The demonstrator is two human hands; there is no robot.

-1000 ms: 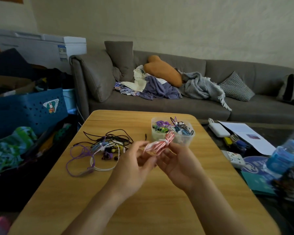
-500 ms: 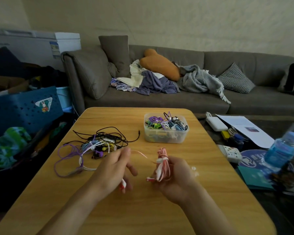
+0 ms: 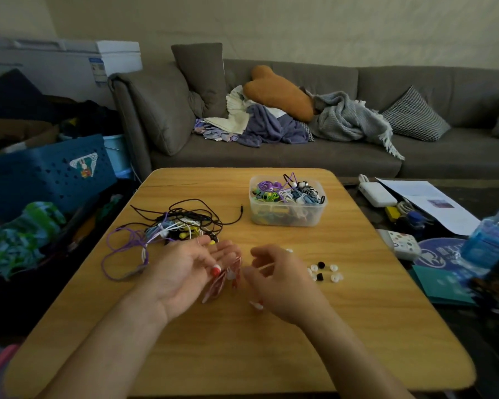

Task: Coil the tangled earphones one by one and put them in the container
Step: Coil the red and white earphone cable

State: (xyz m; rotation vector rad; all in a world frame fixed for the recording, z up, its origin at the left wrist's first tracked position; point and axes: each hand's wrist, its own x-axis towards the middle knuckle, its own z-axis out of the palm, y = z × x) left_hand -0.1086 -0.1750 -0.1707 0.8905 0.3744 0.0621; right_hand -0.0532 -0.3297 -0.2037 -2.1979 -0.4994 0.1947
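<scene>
Both hands' grip, left hand (image 3: 190, 269) and right hand (image 3: 277, 276), pinches the pink earphones (image 3: 228, 276), part-coiled; container (image 3: 287, 204) beyond holds several, tangled pile (image 3: 173, 226) left of it remains

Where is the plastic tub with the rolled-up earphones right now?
The plastic tub stands on the far right part of the wooden table, beyond both hands, with the tangled pile of earphones to its left.
</scene>
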